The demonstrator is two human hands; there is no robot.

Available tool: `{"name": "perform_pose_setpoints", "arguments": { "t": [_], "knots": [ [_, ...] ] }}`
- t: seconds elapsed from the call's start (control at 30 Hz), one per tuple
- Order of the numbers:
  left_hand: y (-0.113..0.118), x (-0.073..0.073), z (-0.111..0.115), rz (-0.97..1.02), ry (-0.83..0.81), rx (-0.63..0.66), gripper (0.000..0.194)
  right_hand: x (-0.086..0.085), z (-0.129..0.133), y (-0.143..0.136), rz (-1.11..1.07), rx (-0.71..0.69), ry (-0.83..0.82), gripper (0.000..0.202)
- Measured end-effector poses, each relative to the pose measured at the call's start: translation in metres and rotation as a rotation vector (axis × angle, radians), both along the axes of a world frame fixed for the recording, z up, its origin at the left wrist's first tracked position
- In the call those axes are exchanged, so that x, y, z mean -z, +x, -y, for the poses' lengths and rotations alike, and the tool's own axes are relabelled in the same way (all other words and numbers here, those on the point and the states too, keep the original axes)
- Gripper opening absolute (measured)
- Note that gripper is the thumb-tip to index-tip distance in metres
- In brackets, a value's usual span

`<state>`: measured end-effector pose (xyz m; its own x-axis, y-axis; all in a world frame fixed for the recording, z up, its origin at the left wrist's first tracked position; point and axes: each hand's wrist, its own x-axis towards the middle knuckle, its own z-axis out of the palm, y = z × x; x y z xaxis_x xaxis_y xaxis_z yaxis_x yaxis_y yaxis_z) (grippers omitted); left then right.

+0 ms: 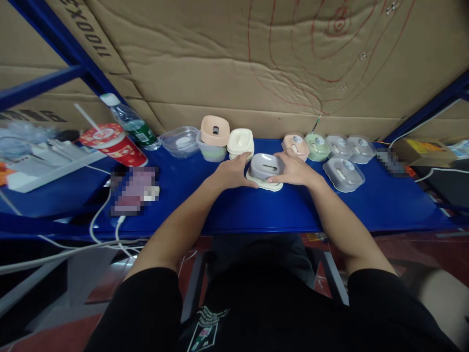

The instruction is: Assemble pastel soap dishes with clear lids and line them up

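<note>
Between my hands is a small grey plastic box (pixel 269 168) with rounded corners and a dark slot in its top. It rests on a cream plastic lid (pixel 269 186), which sticks out along the front. My left hand (pixel 234 173) curls round the left side of this pair, its thumb low at the cream edge. My right hand (pixel 295 170) grips the grey box from the right, thumb in front and fingers behind. Just behind my left hand stands a stack of cream lids (pixel 241 139). A peach slotted lid (pixel 215 129) tops the translucent tubs (pixel 212 152).
Clear plastic pieces (pixel 182 142) lie at the back left, near a bottle (pixel 134 127) and a red cup (pixel 119 146). Stickered boxes in peach (pixel 295 145), green (pixel 317 147) and grey (pixel 343 173) stand right. Cardboard (pixel 205 63) walls the back of the blue table (pixel 234 212).
</note>
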<state>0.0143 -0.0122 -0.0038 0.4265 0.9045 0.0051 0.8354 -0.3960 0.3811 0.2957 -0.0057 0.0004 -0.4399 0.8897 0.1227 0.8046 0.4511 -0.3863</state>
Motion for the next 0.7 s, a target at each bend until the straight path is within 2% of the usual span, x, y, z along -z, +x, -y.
{"name": "perform_pose_setpoints", "arguments": {
  "t": [0.07,0.13,0.27,0.37,0.57,0.7],
  "knots": [
    [-0.001,0.004,-0.002,-0.015,-0.01,0.043,0.135,0.005,0.002,-0.006,0.018,-0.044,-0.009,0.109],
    [-0.002,0.007,-0.003,-0.032,-0.01,0.078,0.134,0.012,0.004,-0.011,0.049,-0.074,-0.02,0.112],
    [-0.002,0.008,-0.004,-0.052,-0.016,0.134,0.111,0.024,0.006,-0.021,0.145,-0.129,-0.001,0.124],
    [0.0,0.008,-0.003,-0.051,-0.004,0.142,0.104,0.028,0.003,-0.022,0.18,-0.159,-0.014,0.126],
    [-0.002,0.009,-0.005,-0.024,0.015,0.152,0.101,0.029,-0.003,-0.016,0.154,-0.175,-0.001,0.128],
    [-0.006,0.009,-0.009,0.105,0.118,0.13,0.079,0.029,-0.006,-0.013,0.149,-0.171,0.027,0.123]
  ]
}}
